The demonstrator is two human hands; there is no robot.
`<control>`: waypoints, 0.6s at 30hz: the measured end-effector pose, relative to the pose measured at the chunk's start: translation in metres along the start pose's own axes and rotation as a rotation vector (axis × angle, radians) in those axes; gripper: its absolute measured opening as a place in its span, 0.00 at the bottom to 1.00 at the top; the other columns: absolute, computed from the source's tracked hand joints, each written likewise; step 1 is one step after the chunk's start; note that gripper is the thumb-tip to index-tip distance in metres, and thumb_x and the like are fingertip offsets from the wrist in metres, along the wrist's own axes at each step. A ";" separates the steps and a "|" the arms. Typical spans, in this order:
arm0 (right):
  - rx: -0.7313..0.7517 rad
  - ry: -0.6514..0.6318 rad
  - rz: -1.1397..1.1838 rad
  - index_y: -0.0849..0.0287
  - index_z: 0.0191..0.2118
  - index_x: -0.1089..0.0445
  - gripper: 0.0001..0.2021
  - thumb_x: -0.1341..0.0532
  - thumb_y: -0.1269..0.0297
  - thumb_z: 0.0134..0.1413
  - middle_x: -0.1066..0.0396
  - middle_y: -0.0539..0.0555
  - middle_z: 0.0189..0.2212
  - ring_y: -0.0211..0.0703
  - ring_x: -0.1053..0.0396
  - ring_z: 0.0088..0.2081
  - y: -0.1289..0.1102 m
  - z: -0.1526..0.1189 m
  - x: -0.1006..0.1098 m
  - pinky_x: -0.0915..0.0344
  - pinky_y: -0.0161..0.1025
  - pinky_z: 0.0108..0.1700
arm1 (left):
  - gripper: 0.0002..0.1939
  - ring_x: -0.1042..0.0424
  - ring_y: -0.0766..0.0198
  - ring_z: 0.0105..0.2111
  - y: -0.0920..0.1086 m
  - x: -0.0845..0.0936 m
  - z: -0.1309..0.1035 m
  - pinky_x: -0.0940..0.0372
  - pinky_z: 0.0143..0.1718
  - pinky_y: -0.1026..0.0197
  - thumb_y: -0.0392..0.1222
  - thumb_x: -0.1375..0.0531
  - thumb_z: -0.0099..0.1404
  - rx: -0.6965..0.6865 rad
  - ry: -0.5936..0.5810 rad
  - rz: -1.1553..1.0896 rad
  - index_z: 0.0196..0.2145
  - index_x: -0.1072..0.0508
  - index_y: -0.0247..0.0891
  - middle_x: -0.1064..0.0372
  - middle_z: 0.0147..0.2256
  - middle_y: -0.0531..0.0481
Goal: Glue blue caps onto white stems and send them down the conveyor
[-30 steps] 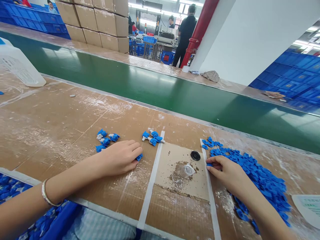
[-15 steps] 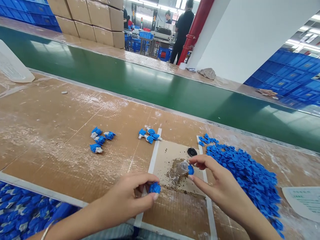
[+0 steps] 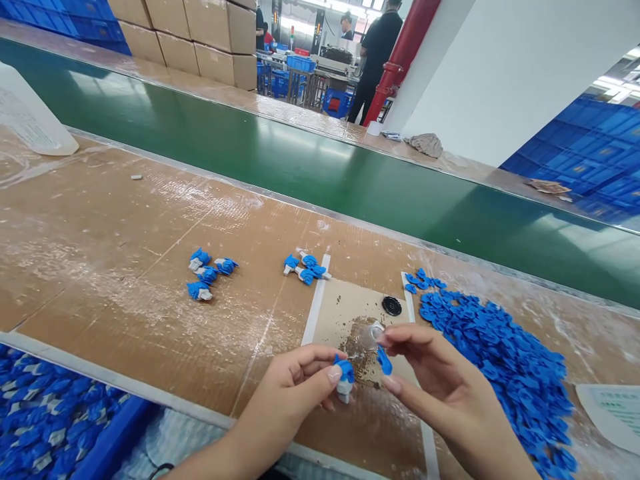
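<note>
My left hand is closed on a blue-and-white part, its white end pointing down. Just to the right, my right hand holds a loose blue piece at its fingertips. Beside those fingertips a small clear container stands on a wet, stained cardboard sheet. A black round cap lies behind it. Two small groups of blue-and-white parts rest on the table to the left. A large pile of blue pieces spreads out on the right.
A blue bin of blue-and-white parts is at the lower left. Beyond the table runs a green belt. White plastic containers stand at the left and right edges. Cartons, crates and people are farther back.
My left hand has moved right, and the white end of its part now shows. The blue piece in my right hand has shifted down and forward of the clear container. The view has shifted slightly.
</note>
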State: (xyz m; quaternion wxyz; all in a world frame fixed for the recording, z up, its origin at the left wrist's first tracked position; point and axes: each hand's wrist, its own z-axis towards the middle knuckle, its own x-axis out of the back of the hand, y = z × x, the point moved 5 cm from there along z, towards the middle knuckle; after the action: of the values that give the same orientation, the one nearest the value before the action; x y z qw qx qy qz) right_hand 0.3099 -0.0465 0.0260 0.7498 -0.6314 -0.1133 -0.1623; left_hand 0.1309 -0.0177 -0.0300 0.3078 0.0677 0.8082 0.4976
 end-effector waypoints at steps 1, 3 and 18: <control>-0.024 -0.018 0.092 0.44 0.49 0.31 0.16 0.33 0.64 0.56 0.28 0.48 0.43 0.38 0.28 0.46 0.002 -0.004 -0.003 0.30 0.32 0.50 | 0.20 0.27 0.65 0.30 0.001 -0.002 0.000 0.35 0.32 0.65 0.52 0.35 0.60 0.003 -0.003 -0.016 0.42 0.24 0.33 0.23 0.31 0.45; -0.065 -0.058 0.231 0.41 0.50 0.32 0.17 0.33 0.65 0.57 0.27 0.48 0.44 0.37 0.28 0.48 0.005 -0.010 -0.010 0.30 0.32 0.51 | 0.20 0.28 0.66 0.30 0.004 -0.006 0.001 0.35 0.31 0.66 0.52 0.34 0.59 0.004 -0.003 -0.043 0.42 0.23 0.33 0.24 0.30 0.46; 0.139 0.012 0.058 0.46 0.48 0.32 0.16 0.37 0.71 0.57 0.31 0.49 0.41 0.35 0.30 0.44 -0.009 -0.016 -0.037 0.30 0.28 0.47 | 0.19 0.28 0.69 0.29 0.002 -0.011 -0.002 0.34 0.35 0.67 0.49 0.31 0.57 0.039 -0.029 -0.093 0.41 0.24 0.33 0.23 0.32 0.47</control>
State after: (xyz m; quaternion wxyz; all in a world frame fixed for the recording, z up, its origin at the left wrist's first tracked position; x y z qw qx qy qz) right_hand 0.2716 -0.0597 0.0173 0.7969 -0.5799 -0.1015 -0.1358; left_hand 0.1386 -0.0225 -0.0226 0.3411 0.0433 0.8155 0.4656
